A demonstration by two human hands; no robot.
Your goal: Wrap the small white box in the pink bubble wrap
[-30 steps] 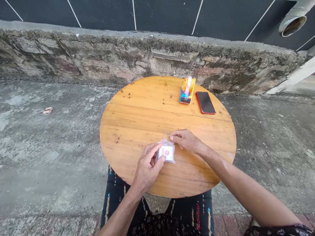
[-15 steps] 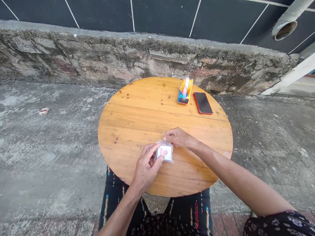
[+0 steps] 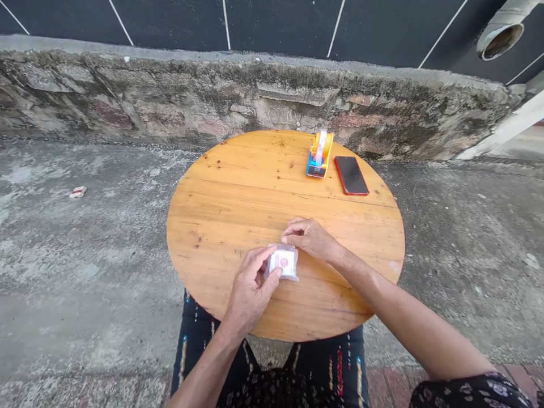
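A small white packet [image 3: 284, 263] with red print, in a clear plastic wrapper, lies on the round wooden table near its front half. My left hand [image 3: 254, 280] grips the packet's left side, with the thumb on its near edge and the fingers along the far left corner. Just beyond the packet's far edge, my right hand [image 3: 309, 237] has thumb and forefinger pinched together. Whatever is between those fingertips, if anything, is too small to make out.
On the table [image 3: 229, 209], a yellow and blue tape dispenser [image 3: 319, 156] stands at the back right, beside a red-edged phone [image 3: 352, 175]. A stone wall base [image 3: 204, 102] runs behind. A crumpled pack [image 3: 78, 192] lies on the concrete floor.
The right hand's fingertips remain pinched near the packet's far edge, with only a slight shift. My left hand keeps its grip. The whole view has shifted slightly.
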